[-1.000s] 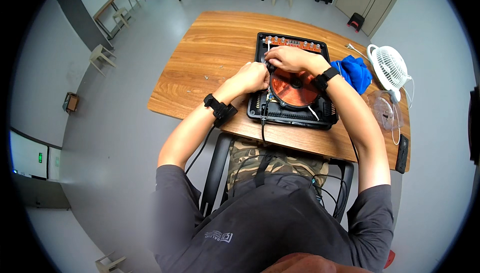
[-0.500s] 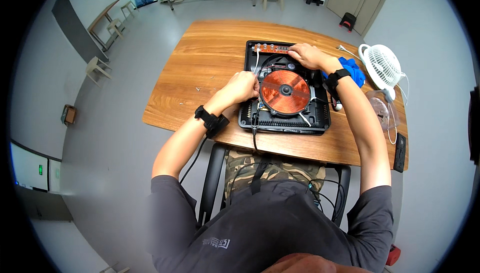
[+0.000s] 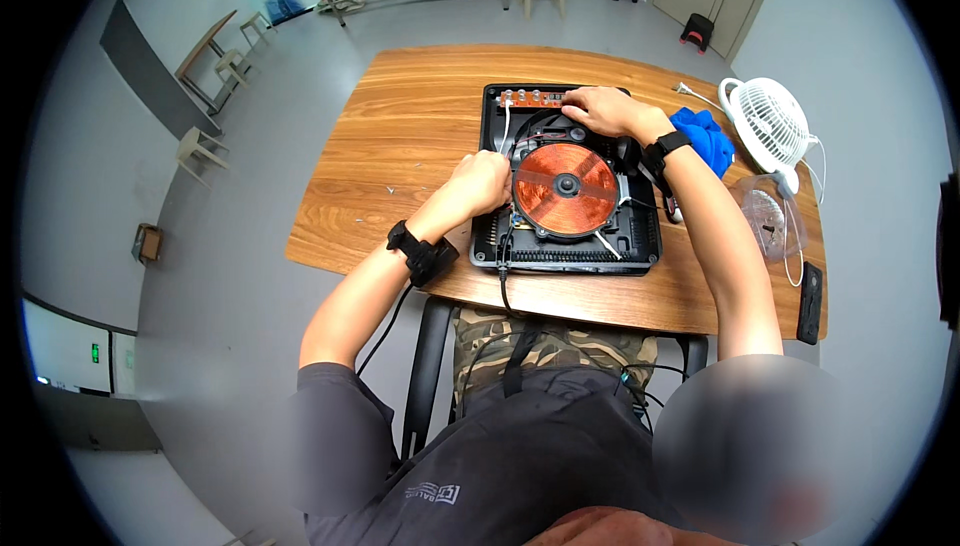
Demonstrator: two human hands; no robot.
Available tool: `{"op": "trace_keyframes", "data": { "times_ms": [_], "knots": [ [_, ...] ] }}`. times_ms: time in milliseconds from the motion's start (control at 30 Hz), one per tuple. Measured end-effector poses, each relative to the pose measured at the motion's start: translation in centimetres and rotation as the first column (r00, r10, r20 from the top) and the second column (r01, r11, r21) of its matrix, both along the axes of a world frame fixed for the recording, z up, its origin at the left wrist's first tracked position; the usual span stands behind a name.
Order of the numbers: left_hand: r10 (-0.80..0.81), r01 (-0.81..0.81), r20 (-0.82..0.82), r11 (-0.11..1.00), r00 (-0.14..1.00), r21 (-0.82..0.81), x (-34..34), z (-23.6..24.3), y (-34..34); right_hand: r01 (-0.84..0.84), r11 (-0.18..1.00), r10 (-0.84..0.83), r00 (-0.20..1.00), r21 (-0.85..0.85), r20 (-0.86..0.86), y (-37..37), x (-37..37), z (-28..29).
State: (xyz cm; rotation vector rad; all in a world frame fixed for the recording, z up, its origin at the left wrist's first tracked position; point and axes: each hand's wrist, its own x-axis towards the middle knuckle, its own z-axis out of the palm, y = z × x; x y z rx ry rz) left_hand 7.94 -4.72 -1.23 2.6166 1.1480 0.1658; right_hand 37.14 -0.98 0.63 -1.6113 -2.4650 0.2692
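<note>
wooden table (image 3: 400, 146) | left hand (image 3: 483, 181) fisted, grip unclear | right hand (image 3: 600, 109) flat on opened cooker (image 3: 640, 236)

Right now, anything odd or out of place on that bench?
Yes. The black cooktop lies with its top cover off, copper coil and wiring bare. Left hand is at its left edge, right hand on the orange board at the back. A loose clear cover lies beside the white fan.

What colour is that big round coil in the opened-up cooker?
Coppery orange with a dark hub, the coil shows in the head view, inside the black cooker housing.
</note>
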Motion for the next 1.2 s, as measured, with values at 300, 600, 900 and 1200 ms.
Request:
{"op": "trace_keyframes", "data": {
  "times_ms": [300, 600, 900, 1200],
  "knots": [
    [-0.018, 0.013, -0.038, 0.991, 0.999, -0.132, 0.1, 0.8, 0.7, 0.012, 1.0, -0.012, 1.0, 0.012, 0.016, -0.2, 0.4, -0.2],
    [-0.041, 0.042, 0.211, 0.999, 0.977, -0.002, 0.6, 4.0, 10.4, 0.009, 1.0, -0.009, 1.0, -0.002, -0.019, 0.1, 0.6, -0.3],
    [-0.145, 0.129, 0.13, 0.984, 0.981, 0.121, 3.0, 1.3, 15.7, -0.014, 0.997, 0.02, 0.996, 0.074, -0.081, -0.2, 1.4, -1.2],
    [-0.098, 0.086, 0.133, 0.992, 0.986, 0.095, 3.0, 0.1, 15.7, -0.012, 0.996, 0.021, 0.995, 0.092, -0.094, -1.2, 1.2, -1.5]
  ]
}}
